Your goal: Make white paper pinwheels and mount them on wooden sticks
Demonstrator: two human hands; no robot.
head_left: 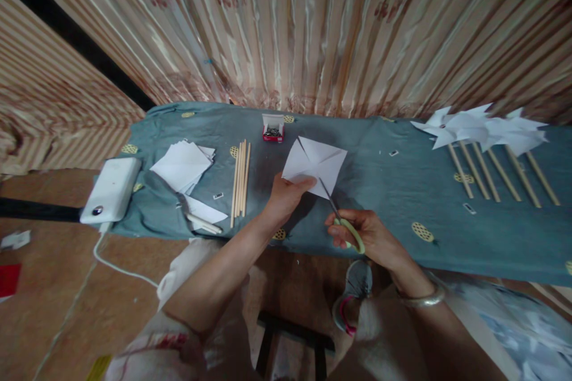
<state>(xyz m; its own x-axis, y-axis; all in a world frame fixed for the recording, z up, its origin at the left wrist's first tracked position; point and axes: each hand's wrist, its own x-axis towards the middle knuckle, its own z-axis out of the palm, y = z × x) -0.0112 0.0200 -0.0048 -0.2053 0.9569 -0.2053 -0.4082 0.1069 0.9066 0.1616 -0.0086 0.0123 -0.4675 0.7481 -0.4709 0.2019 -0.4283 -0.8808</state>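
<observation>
A square sheet of white paper (pixel 328 161) is pinched at its near left side by my left hand (pixel 288 195), thumb on top. Slits run inward from its corners. Scissors (pixel 351 235) with light green handles are held in my right hand (pixel 364 232), fingers in the loops. Their blades reach the near part of the sheet, along a corner line. Beyond the paper stands a small red and white box (pixel 273 130), lid up, with small metal pins or similar bits inside. Wooden sticks (pixel 241 181) lie side by side to the left of my hands.
Several white paper pinwheels (pixel 485 128) on sticks lie at the right of the cloth-covered table (pixel 388 190). Stacked white sheets (pixel 181 166) rest at the left, near a white device (pixel 111 190) with a cable. A pleated curtain (pixel 304 36) hangs behind the table.
</observation>
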